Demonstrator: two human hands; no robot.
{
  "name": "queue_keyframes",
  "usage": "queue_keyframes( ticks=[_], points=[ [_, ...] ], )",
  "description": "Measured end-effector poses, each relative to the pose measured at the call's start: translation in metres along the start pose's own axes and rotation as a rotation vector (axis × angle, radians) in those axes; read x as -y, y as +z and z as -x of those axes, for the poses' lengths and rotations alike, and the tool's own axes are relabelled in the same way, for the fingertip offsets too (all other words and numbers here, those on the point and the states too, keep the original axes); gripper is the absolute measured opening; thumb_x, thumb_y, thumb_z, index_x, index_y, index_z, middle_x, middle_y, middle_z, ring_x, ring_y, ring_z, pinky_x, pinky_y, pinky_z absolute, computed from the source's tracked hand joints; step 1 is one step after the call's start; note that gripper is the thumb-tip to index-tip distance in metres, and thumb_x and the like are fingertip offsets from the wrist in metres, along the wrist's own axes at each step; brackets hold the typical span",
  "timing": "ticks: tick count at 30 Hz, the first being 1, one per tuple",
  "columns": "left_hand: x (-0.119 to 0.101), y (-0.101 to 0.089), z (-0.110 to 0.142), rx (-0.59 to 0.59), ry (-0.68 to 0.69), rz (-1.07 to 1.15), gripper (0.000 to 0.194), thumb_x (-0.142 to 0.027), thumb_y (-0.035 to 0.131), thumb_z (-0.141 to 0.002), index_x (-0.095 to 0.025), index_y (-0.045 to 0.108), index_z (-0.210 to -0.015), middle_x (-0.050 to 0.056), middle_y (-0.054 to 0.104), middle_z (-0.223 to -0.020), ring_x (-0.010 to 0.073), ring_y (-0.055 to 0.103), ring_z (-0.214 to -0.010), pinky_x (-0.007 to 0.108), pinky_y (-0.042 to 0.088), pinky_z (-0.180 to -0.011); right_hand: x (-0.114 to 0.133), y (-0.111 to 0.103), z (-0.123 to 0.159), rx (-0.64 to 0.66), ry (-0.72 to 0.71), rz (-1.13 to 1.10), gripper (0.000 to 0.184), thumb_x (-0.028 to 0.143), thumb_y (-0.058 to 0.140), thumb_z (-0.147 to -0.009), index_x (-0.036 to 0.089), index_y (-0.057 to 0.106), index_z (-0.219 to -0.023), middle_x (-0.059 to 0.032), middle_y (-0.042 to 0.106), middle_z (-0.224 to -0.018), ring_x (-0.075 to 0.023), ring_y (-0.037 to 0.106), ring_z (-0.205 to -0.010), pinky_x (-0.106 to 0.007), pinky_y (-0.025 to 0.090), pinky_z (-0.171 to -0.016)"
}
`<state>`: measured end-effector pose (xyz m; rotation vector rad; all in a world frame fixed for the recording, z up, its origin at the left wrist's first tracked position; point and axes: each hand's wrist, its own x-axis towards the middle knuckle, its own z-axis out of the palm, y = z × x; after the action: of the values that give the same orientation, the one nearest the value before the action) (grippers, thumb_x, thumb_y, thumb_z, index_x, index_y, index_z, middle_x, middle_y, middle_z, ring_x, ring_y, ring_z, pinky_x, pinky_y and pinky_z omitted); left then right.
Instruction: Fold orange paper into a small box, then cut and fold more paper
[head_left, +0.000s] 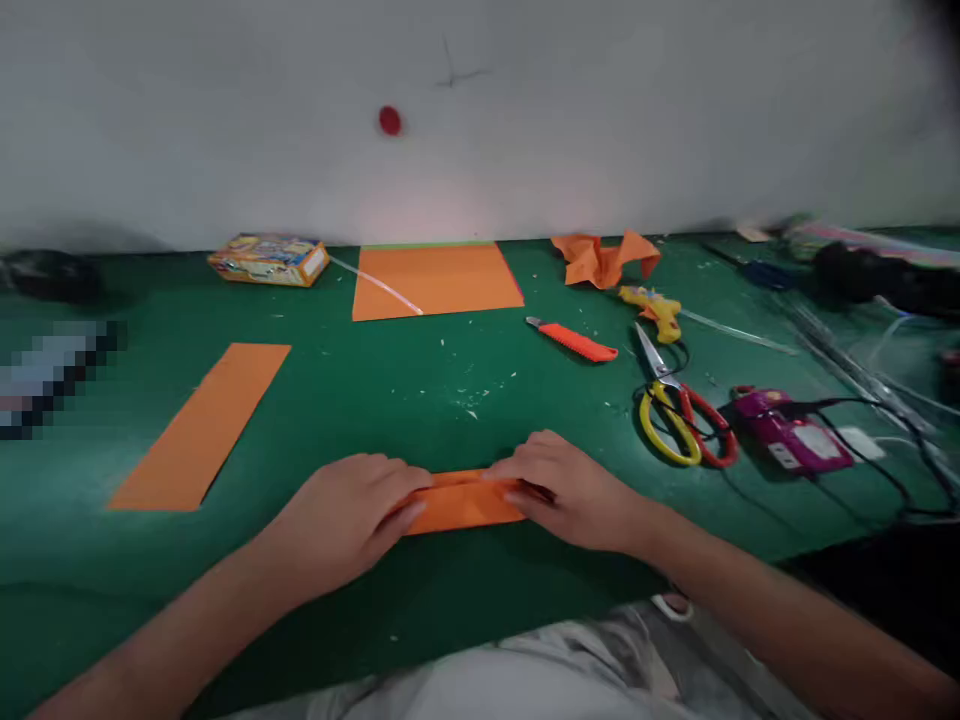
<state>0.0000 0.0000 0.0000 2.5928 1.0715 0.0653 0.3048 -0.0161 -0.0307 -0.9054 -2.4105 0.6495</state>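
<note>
Found pinching the left end of the folded orange paper with the left hand. Found pinching the right end likewise with the right hand. Visible between both hands: middle portion, with a fold running lengthwise. Unable to tell whether touching or just above the green tabletop. Noted left of and beyond the left hand: flat orange strip. Noted beyond both hands: flat orange sheet. Noted right of and beyond the right hand: orange-red cutter, yellow glue gun, scissors with one yellow and one red handle.
</note>
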Motion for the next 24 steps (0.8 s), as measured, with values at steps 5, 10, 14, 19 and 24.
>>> queue_keyframes(
  ticks=[5,10,14,19,24],
  points=[
    [-0.001,-0.013,0.006,0.031,0.036,0.132,0.040,-0.048,0.044,-0.104,-0.025,0.064,-0.130,0.006,0.072,-0.109,0.0225,0.067,-0.094,0.032,0.050,-0.082,0.002,-0.008,0.000,-0.063,-0.101,-0.044,0.027,0.019,0.051,-0.104,0.025,0.059,-0.129,-0.0017,0.067,-0.086,-0.0169,0.057,-0.080,-0.034,0.042,-0.079],
    [0.012,-0.022,0.012,0.014,0.004,0.276,0.036,-0.041,0.040,-0.106,-0.028,0.066,-0.127,0.005,0.067,-0.123,0.0214,0.063,-0.111,0.032,0.050,-0.097,0.012,-0.012,0.010,-0.126,-0.343,0.116,0.038,0.010,0.053,-0.098,0.028,0.056,-0.131,0.0005,0.069,-0.084,-0.0167,0.056,-0.080,-0.035,0.044,-0.082],
    [0.015,-0.023,0.011,0.010,-0.003,0.234,0.056,-0.054,0.065,-0.093,-0.033,0.055,-0.144,0.005,0.058,-0.143,0.0275,0.057,-0.128,0.039,0.046,-0.109,0.021,-0.006,0.014,-0.122,-0.311,0.212,0.036,0.011,0.053,-0.100,0.024,0.057,-0.133,-0.0004,0.073,-0.087,-0.0162,0.057,-0.081,-0.033,0.045,-0.082],
    [0.013,-0.019,0.008,-0.032,-0.109,0.216,0.045,-0.048,0.056,-0.099,-0.037,0.057,-0.143,0.003,0.068,-0.132,0.0235,0.067,-0.115,0.034,0.053,-0.097,0.020,-0.002,0.012,-0.150,-0.282,0.317,0.021,0.014,0.052,-0.101,0.021,0.067,-0.114,-0.0017,0.075,-0.092,-0.0171,0.059,-0.089,-0.034,0.044,-0.088],
    [0.012,-0.019,0.011,-0.042,-0.044,0.058,0.068,-0.057,0.065,-0.090,-0.030,0.049,-0.150,0.008,0.061,-0.143,0.0307,0.060,-0.126,0.042,0.050,-0.103,0.012,0.000,0.009,-0.196,-0.180,0.333,0.019,0.011,0.055,-0.099,0.022,0.068,-0.108,-0.0027,0.073,-0.096,-0.0191,0.058,-0.093,-0.037,0.043,-0.087]
  ],
)
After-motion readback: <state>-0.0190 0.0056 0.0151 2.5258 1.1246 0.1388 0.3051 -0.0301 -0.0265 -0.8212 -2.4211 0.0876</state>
